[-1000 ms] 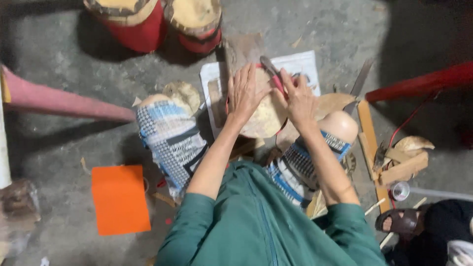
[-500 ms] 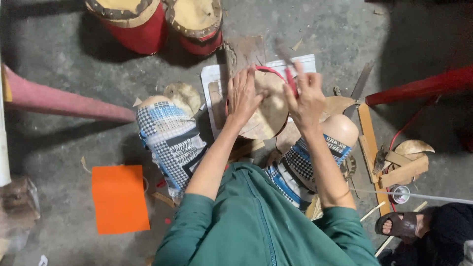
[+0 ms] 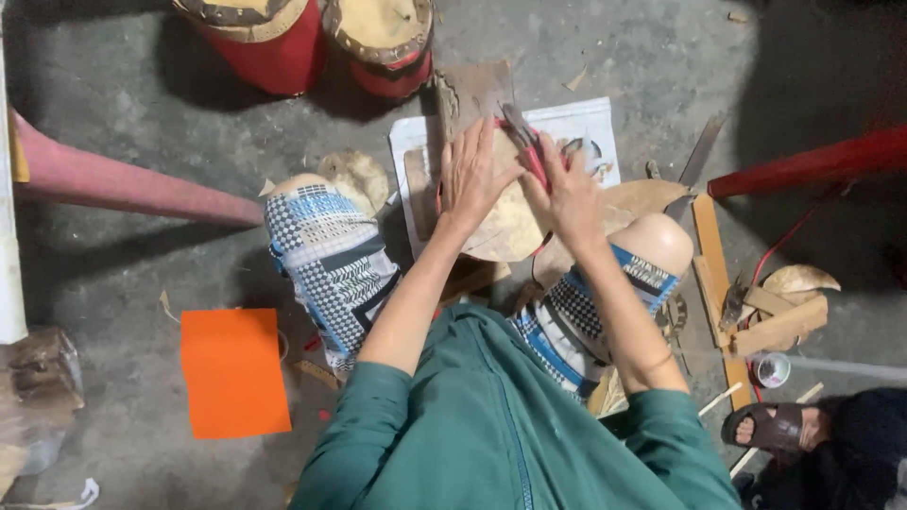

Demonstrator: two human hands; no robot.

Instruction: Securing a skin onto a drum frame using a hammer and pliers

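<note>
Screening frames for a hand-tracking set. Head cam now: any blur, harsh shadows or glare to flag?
Head view: mostly sharp; the left hand pressed on the tan round disc is crisp, the right hand and its red-handled pliers slightly soft. Light is even with no glare; dark shadow fills the top right corner and lies under the red drums.

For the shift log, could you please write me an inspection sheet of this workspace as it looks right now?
Surface: grey concrete floor, scattered scraps.
Job's things: tan round disc over white printed sheet; red-handled tool.
Clutter: orange sheet, wooden offcuts, saw blade, small cup.
Grippers: left hand flat on the disc; right hand grips the tool.
Cables: thin red wire.
Surroundings: two red drums, red poles, another person's sandalled foot.
</note>
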